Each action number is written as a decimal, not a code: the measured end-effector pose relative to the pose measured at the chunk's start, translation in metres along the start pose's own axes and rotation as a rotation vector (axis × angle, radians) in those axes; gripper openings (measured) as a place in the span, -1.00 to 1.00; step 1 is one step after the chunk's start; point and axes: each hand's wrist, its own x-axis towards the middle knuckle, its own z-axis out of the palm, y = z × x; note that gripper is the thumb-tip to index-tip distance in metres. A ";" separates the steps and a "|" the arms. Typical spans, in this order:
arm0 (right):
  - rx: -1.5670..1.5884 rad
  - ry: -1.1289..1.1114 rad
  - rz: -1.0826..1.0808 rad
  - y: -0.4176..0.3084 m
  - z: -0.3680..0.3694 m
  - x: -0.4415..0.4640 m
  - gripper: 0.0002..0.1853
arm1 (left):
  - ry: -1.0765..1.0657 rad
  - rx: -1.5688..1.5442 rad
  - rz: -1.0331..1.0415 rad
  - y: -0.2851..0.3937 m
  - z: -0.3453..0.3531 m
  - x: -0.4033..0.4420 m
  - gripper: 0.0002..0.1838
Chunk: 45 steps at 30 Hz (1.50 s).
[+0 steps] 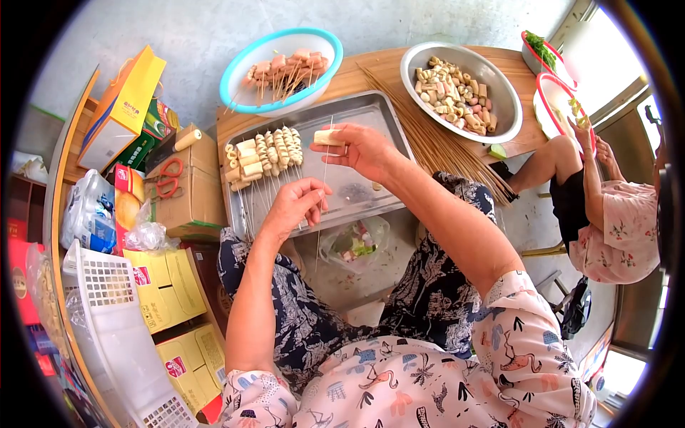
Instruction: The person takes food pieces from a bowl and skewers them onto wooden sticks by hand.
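Observation:
My right hand pinches a pale, cylindrical food roll above the metal tray. A thin bamboo skewer runs upright through or right against the roll; which, I cannot tell. Lower on that skewer, my left hand is closed with thumb and fingers around it, and the skewer's lower end sticks out below. At the tray's left side lies a row of loaded skewers, some with plain rolls and some with spiral-cut pieces.
Behind the tray stands a blue-rimmed basin with pink skewered pieces. A steel bowl of cut rolls and a bundle of bare skewers are at right. Red scissors lie on a carton. Another person sits at right.

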 end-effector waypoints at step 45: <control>-0.303 -0.004 0.013 0.005 0.002 -0.017 -0.72 | 0.197 0.018 0.085 0.002 0.004 0.005 -0.83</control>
